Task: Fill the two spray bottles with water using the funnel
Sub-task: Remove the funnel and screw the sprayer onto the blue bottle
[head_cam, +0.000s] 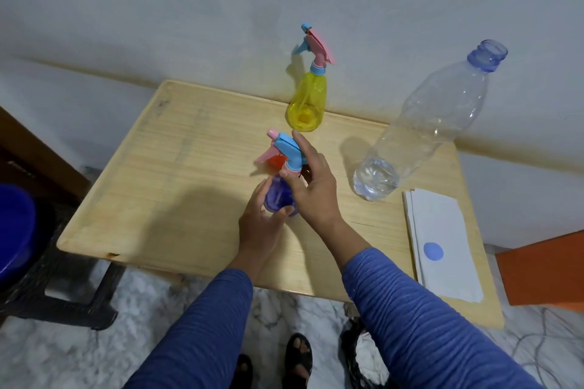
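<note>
The purple spray bottle [278, 196] stands upright near the middle of the wooden table [177, 167], its blue and pink spray head [286, 151] seated on its neck. The person's left hand [260, 221] is curled round the bottle's body from the near side, thumb on its right flank. The right hand [313, 186] pinches the collar of the spray head between thumb and fingers, with the index finger stretched straight along the head toward the far edge. An orange thing [277, 162] shows just behind the bottle's neck, mostly hidden; whether it is the funnel cannot be told.

The yellow spray bottle [306, 104] stands upright at the table's far edge, well apart from both hands, with its pink and blue spray head on.

Toward the right edge stands a large clear water bottle [420, 133], uncapped, with only a little water in its bottom. Just nearer along the right edge lies a white folded paper [442, 230] with a round blue cap [433, 251] resting on it.

Both sleeves [420, 319] are blue and ribbed. A dark blue tub [14, 230] sits on a black stool [63, 300] off the table's left edge.
</note>
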### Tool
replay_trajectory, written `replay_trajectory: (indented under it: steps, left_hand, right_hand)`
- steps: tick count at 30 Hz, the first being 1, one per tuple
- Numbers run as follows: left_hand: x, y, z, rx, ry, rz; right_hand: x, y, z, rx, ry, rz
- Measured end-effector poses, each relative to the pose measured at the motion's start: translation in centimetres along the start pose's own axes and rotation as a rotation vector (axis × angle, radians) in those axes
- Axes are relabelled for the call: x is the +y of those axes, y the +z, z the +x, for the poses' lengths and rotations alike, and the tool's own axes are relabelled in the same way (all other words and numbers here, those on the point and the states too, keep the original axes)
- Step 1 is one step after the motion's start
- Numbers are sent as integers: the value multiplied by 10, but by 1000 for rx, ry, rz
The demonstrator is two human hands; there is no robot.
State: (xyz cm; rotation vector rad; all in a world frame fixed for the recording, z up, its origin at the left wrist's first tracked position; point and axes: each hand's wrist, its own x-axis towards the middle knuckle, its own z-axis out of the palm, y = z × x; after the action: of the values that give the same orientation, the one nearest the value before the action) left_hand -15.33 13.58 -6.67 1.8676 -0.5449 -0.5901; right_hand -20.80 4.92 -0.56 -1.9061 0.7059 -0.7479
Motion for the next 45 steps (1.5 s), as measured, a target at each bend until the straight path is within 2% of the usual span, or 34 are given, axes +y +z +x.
replay_trajectory:
  steps: [6, 12, 19, 23, 26, 31, 38, 45]
  left_hand:
    - [3, 0, -1, 0, 14, 26]
    - [5, 0, -4, 7, 2, -7]
    - [3, 0, -2, -1, -4, 1]
    - [4, -1, -3, 5, -3, -17]
    - [8, 0, -4, 1, -2, -14]
    - [6, 0, -2, 0, -20, 26]
    - [1, 0, -1, -8, -20, 28]
    - [0, -1, 0, -17, -25, 6]
  right_hand:
    - [3, 0, 4, -25, -21, -55]
    - [4, -17, 7, -205, -41, -51]
    - [2, -5, 8, -80, -90, -126]
    - [3, -14, 11, -140, -129, -171]
    - [3, -20, 10, -200, -102, -87]
    - [5, -7, 14, -86, -110, -163]
    - [7, -19, 11, -182, -135, -124]
    - [4, -11, 15, -131, -139, -199]
